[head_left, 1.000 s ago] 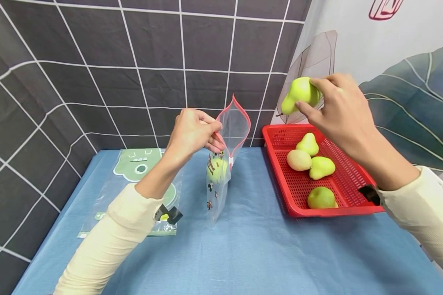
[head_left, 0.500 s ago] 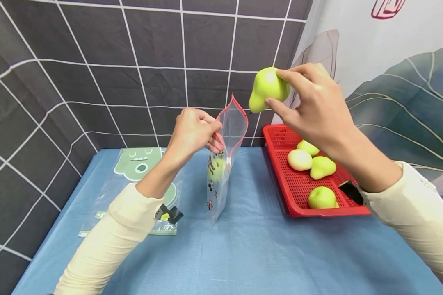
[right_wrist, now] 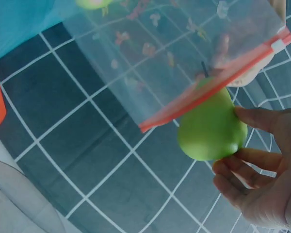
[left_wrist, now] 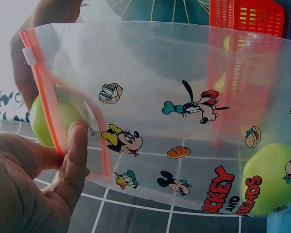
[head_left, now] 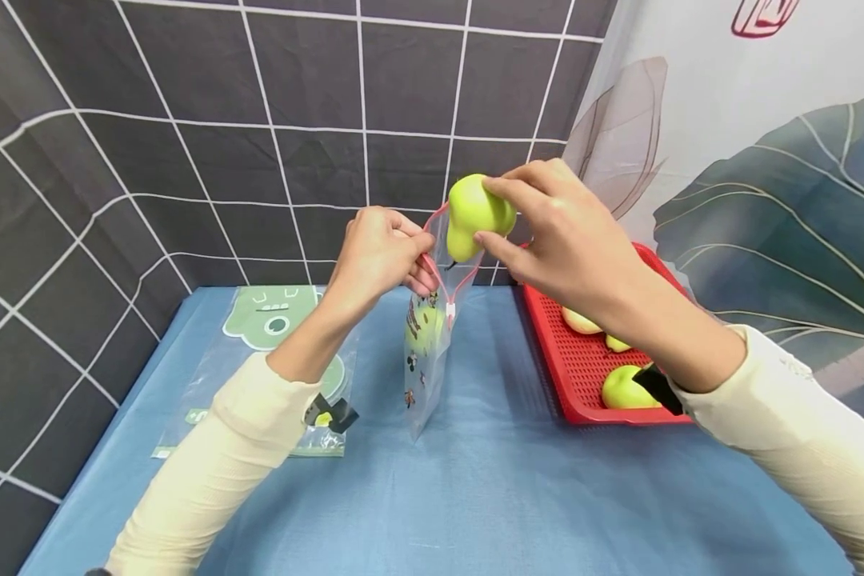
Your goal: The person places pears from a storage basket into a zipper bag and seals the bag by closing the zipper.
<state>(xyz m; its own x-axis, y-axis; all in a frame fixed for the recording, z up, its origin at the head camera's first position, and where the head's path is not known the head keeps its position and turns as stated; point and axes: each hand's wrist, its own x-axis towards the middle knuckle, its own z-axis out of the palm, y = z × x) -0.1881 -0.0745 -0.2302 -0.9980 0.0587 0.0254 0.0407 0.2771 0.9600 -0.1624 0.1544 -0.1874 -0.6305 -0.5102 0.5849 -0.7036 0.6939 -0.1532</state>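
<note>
My left hand point(head_left: 385, 254) pinches the red rim of a clear zip bag point(left_wrist: 150, 63) printed with cartoon figures, and the bag hangs upright with its mouth spread. A round green fruit point(left_wrist: 266, 179) shows through the plastic low in the bag. In my right hand point(head_left: 547, 232) a green pear point(head_left: 475, 212) is held by its wide end between thumb and fingers. Its stem end points down into the bag's mouth; in the right wrist view the red zip edge point(right_wrist: 218, 90) crosses the pear near its narrow end. A white slider point(head_left: 450, 310) sits on the zip.
To the right stands a red basket point(head_left: 572, 376) with several fruits, among them a green one point(head_left: 628, 388), partly hidden by my right forearm. A flat clear bag with a green cartoon print point(head_left: 274, 320) lies on the blue cloth point(head_left: 432, 512) at left. Dark grid-patterned fabric point(head_left: 310, 80) hangs behind.
My right hand has carried the pear leftward from above the basket and then down to the bag's mouth. My left hand keeps its pinch on the rim, almost unmoved.
</note>
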